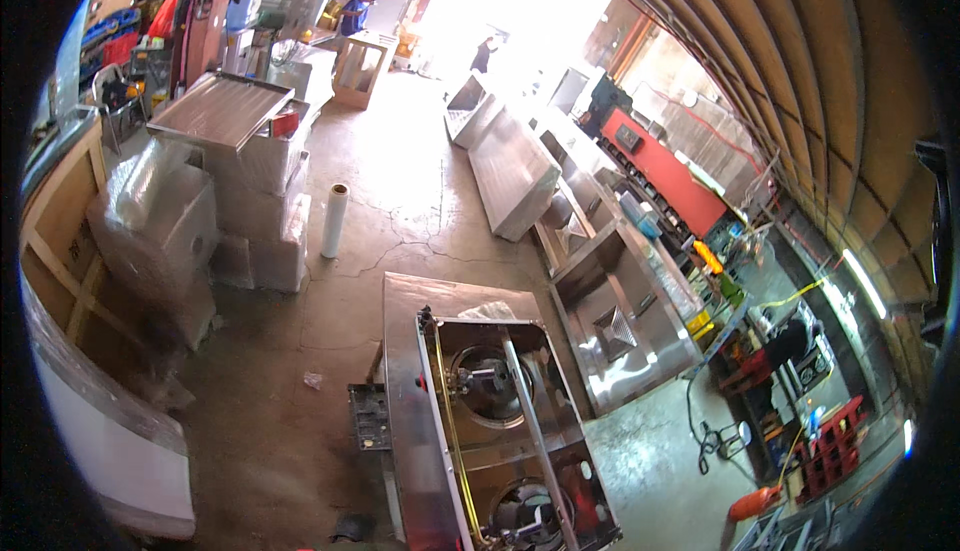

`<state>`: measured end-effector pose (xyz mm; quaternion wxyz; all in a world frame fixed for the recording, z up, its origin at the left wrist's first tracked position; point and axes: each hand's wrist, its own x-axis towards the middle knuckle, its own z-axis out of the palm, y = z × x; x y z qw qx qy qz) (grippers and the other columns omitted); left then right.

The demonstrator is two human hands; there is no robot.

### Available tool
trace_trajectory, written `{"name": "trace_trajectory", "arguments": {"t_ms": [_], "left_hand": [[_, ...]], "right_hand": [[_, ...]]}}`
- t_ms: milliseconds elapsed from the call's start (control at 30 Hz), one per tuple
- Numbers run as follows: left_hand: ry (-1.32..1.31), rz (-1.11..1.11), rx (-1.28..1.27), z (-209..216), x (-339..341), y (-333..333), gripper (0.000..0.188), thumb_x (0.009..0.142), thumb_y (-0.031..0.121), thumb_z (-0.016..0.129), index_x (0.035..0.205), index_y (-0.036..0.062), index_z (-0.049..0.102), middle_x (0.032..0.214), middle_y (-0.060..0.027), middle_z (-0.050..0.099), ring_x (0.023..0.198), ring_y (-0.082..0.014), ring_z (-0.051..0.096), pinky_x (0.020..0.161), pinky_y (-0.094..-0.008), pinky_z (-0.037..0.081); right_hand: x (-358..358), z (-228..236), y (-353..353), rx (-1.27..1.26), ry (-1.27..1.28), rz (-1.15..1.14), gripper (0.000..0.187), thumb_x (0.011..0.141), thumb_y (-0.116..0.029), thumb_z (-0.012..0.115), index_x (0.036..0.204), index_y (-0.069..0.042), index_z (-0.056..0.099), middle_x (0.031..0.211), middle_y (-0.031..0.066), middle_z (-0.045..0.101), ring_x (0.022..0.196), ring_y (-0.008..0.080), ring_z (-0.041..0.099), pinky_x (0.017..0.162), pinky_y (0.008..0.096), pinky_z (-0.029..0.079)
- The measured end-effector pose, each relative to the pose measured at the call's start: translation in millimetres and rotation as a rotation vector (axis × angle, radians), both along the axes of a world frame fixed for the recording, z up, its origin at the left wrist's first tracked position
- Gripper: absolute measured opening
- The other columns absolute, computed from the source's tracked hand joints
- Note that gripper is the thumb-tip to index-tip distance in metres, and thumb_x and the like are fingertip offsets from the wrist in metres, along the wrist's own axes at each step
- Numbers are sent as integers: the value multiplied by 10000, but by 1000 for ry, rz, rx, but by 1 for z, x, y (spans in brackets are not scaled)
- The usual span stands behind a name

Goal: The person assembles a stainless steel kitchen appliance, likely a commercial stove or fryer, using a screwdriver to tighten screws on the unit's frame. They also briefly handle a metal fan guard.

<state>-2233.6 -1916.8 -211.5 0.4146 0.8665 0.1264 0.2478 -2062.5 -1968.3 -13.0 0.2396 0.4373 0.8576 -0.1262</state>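
Observation:
Neither of my hands shows in the head view. Closest to me, at the bottom centre, lies an open stainless steel gas stove body with its inside facing up. Two round burner fittings sit in it, and a brass-coloured gas pipe runs along its left side. A metal bar crosses the frame lengthwise. Beneath the stove is a flat steel tabletop, with crumpled clear plastic at the stove's far edge.
A white film roll stands upright on the floor. Plastic-wrapped units and a steel-topped table are at the left. Large stainless hoods line the right, near an orange angle grinder. Two people are far back.

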Motion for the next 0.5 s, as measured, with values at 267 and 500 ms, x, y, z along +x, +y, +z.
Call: {"name": "trace_trajectory", "arguments": {"t_ms": [267, 500], "left_hand": [[-35, 31, 101, -48, 18, -13, 135, 797, 412, 713, 874, 306, 740, 793, -22, 656, 923, -271, 618, 1046, -570, 336], [106, -66, 5, -57, 31, -3, 176, 841, 442, 654, 910, 325, 766, 843, -4, 712, 955, -257, 661, 1091, -577, 348]], "right_hand": [[5, -38, 16, -338, -97, -189, 299, 918, -213, 565, 1149, -128, 736, 907, 193, 727, 740, 374, 714, 649, 482, 573], [48, -76, 49, -809, -158, -458, 340, 954, -350, 589, 1163, -147, 764, 1122, 152, 749, 1044, 367, 704, 847, 474, 570]]}}
